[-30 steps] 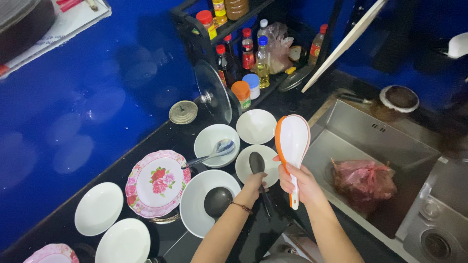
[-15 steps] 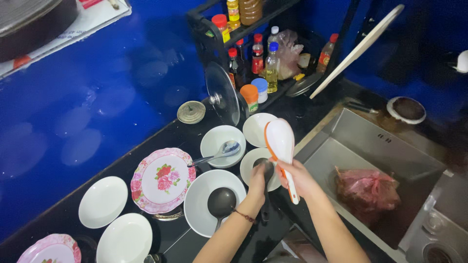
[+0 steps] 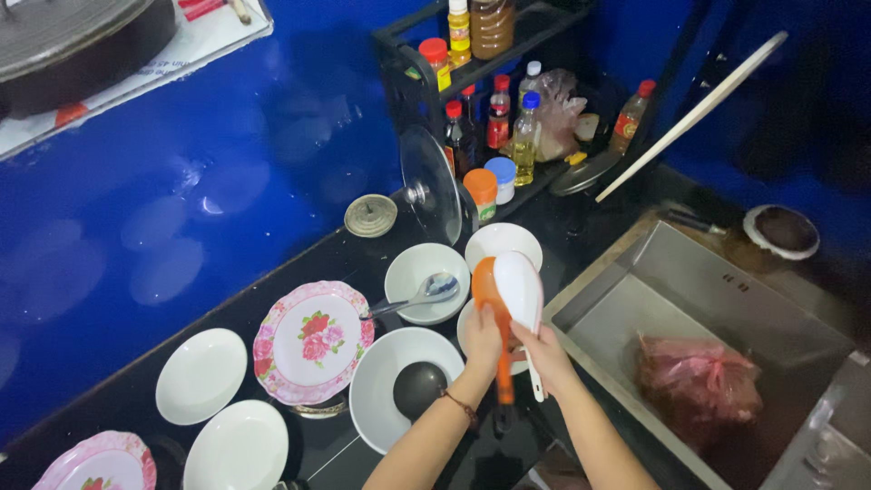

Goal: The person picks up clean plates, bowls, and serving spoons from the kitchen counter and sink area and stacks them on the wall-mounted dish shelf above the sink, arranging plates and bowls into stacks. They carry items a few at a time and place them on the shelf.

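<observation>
My left hand (image 3: 481, 338) grips the handle of an orange rice paddle (image 3: 484, 279). Right beside it, my right hand (image 3: 546, 356) grips the handle of a white rice paddle (image 3: 521, 283). The two paddle heads stand upright and overlap, above a small white bowl (image 3: 466, 328) on the dark counter. Just left of my left hand a black ladle (image 3: 417, 387) lies in a large white bowl (image 3: 376, 413).
A bowl with a metal spoon (image 3: 419, 272), another white bowl (image 3: 504, 241), a floral plate (image 3: 313, 340) and white plates (image 3: 200, 377) cover the counter. A steel sink (image 3: 699, 290) on the right holds a pink bag (image 3: 694, 381). Behind stand a bottle rack (image 3: 494, 109) and a glass lid (image 3: 431, 186).
My left hand left the dark ladle by the small bowl and took the orange paddle's handle. The paddles, stacked in my right hand before, are now held one in each hand.
</observation>
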Motion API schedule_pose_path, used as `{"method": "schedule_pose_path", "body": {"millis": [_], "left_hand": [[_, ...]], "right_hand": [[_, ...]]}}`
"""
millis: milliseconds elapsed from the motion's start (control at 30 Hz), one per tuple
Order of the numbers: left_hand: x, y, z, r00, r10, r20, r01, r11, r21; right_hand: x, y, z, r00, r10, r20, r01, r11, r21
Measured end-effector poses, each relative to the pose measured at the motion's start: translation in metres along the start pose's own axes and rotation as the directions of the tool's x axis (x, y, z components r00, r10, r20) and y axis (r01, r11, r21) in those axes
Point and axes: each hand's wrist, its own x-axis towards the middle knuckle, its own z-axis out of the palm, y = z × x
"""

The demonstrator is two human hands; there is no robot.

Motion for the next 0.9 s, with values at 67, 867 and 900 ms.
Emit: {"method": "schedule_pose_path", "body": {"millis": [67,867,900], "left_hand": [[0.031,-0.014,0.0,0.976,-0.207,-0.071,0.206,0.978,-0.02],[0.133,0.023,0.015,0.966,0.082,0.243,-0.24,0.622,0.745],[0.122,0.032,0.004,0.979,0.022,0.204,-0.137,0.81,0.571]], "right_hand": [[0.013,0.001,-0.022,0.996,-0.057,-0.062,0.057,0.998,-0.003],[0.1,-0.021,-0.08,0.976,-0.07,0.207,0.05,0.994,0.102],[0.106,-0.021,-0.061,0.959,-0.038,0.28,0.012,0.995,0.094]]}}
